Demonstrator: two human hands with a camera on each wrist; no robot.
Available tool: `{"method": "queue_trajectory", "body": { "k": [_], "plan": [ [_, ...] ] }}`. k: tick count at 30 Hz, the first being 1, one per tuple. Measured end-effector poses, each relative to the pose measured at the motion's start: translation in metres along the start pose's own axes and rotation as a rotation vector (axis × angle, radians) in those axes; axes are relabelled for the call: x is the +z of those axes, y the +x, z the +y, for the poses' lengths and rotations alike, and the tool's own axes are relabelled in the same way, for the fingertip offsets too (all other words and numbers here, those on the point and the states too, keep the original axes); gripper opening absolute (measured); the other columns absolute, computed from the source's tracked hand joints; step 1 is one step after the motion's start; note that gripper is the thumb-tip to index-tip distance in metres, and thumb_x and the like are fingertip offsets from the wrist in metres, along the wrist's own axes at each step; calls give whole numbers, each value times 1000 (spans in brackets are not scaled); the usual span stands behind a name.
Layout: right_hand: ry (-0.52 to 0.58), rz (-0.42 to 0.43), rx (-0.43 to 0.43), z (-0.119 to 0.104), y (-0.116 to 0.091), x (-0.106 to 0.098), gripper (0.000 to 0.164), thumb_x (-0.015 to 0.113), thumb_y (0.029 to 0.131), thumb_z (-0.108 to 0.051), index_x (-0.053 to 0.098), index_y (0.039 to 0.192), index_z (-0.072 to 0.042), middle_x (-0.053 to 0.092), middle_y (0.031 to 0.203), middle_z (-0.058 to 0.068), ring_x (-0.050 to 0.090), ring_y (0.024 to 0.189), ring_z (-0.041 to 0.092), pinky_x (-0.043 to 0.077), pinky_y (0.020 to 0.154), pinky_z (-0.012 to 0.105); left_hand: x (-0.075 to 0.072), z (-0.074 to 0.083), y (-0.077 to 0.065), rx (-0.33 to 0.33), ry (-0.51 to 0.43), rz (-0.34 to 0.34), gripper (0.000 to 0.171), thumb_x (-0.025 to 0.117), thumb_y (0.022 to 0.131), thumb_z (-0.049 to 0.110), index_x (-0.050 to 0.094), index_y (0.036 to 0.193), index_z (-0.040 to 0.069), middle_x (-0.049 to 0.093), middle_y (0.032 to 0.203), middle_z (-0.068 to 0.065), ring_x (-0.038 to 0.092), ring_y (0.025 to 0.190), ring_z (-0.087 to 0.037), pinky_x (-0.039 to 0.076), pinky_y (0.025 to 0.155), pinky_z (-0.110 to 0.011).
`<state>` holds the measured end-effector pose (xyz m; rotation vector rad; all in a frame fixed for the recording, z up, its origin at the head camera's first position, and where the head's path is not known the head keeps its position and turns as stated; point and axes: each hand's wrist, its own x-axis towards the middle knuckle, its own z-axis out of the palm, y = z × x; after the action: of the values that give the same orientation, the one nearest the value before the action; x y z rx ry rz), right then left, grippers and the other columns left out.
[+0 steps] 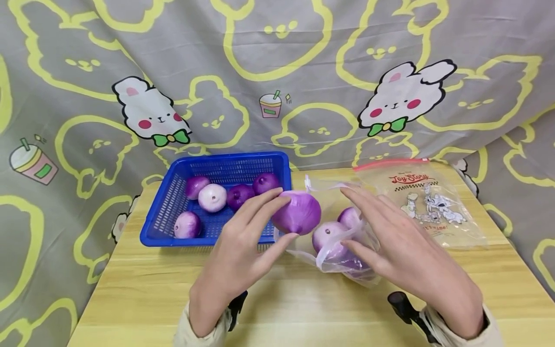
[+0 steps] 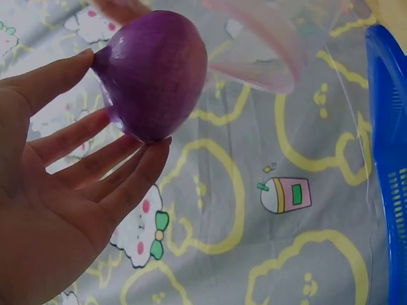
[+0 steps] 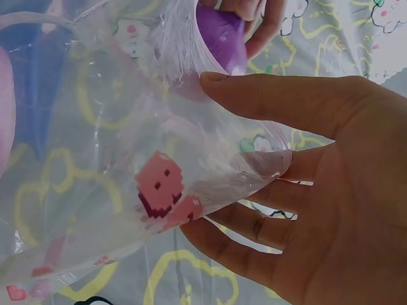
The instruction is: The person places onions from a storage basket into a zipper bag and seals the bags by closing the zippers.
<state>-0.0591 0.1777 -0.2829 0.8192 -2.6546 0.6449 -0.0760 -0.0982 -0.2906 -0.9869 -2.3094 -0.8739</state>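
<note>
My left hand [image 1: 243,246] pinches a purple onion [image 1: 299,212] between thumb and fingertips. The onion is in the air, close to the mouth of a clear plastic bag [image 1: 327,258]. In the left wrist view the onion [image 2: 152,70] tapers to a point by the thumb, and the other fingers lie along its underside. More onions [image 1: 327,236] show inside the bag. At the bag's right side, my right hand [image 1: 403,246] holds it, thumb and fingers spread around the mouth. Pink printed figures mark the thin bag [image 3: 95,190] in the right wrist view.
A blue plastic basket [image 1: 173,239] with several onions [image 1: 212,197] stands at the left of the wooden table [image 1: 143,294]. On the right lies a flat clear zip bag [image 1: 459,236] with a red top strip. Behind the table hangs a grey patterned curtain [image 1: 299,91].
</note>
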Motion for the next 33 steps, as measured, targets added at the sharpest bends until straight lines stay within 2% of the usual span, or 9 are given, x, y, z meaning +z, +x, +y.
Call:
{"method": "queue_trajectory", "body": {
  "k": [3, 9, 17, 21, 24, 28, 31, 33],
  "plan": [
    [4, 13, -15, -3, -1, 0, 86, 78, 85, -29, 32, 156, -18, 43, 154, 3, 49, 132, 25, 39, 107, 53, 6, 3, 0, 22, 28, -9, 53, 78, 87, 23, 60, 133, 5, 55, 139, -13, 53, 129, -24, 48, 103, -35],
    [9, 55, -59, -7, -1, 1, 72, 67, 94, -41, 35, 155, -16, 47, 151, 4, 56, 121, 23, 45, 100, 52, 17, 6, 3, 82, 53, -29, 52, 80, 85, 21, 61, 130, 3, 55, 138, -15, 52, 129, -25, 47, 104, -34],
    [-6, -19, -26, -14, -2, 4, 82, 75, 88, -31, 31, 156, -20, 40, 156, 2, 47, 134, 22, 37, 110, 51, 22, 10, 3, 128, 84, -46, 52, 80, 85, 22, 62, 129, 4, 56, 137, -14, 50, 130, -25, 43, 107, -32],
    [-1, -16, -63, -16, -3, 6, 70, 61, 97, -43, 33, 156, -16, 40, 156, 4, 43, 139, 27, 29, 116, 49, 25, 13, 3, 137, 104, -54, 51, 80, 86, 23, 62, 130, 4, 56, 138, -14, 50, 131, -25, 45, 106, -33],
    [7, 7, -77, -17, -3, 6, 67, 54, 100, -48, 34, 156, -16, 40, 156, 4, 45, 137, 25, 33, 114, 44, 26, 15, 3, 133, 107, -64, 50, 79, 86, 22, 62, 129, 4, 53, 141, -16, 49, 133, -26, 44, 106, -33],
    [22, 54, -95, -19, -3, 5, 68, 54, 100, -49, 35, 155, -15, 44, 153, 4, 50, 130, 21, 42, 107, 41, 28, 15, 4, 127, 106, -79, 47, 78, 87, 21, 62, 128, 4, 49, 144, -16, 48, 134, -25, 43, 107, -32],
    [31, 89, -115, -19, -2, 6, 68, 47, 101, -52, 36, 154, -12, 48, 150, 5, 53, 126, 20, 41, 107, 37, 30, 14, 3, 127, 103, -80, 46, 78, 87, 20, 63, 127, 4, 48, 145, -16, 47, 135, -25, 41, 109, -33],
    [42, 105, -122, -19, -2, 5, 68, 45, 101, -53, 36, 154, -11, 50, 148, 6, 54, 125, 20, 37, 111, 31, 31, 14, 3, 126, 101, -79, 45, 78, 88, 20, 63, 127, 4, 48, 146, -17, 46, 136, -25, 41, 109, -33]
  ]
}}
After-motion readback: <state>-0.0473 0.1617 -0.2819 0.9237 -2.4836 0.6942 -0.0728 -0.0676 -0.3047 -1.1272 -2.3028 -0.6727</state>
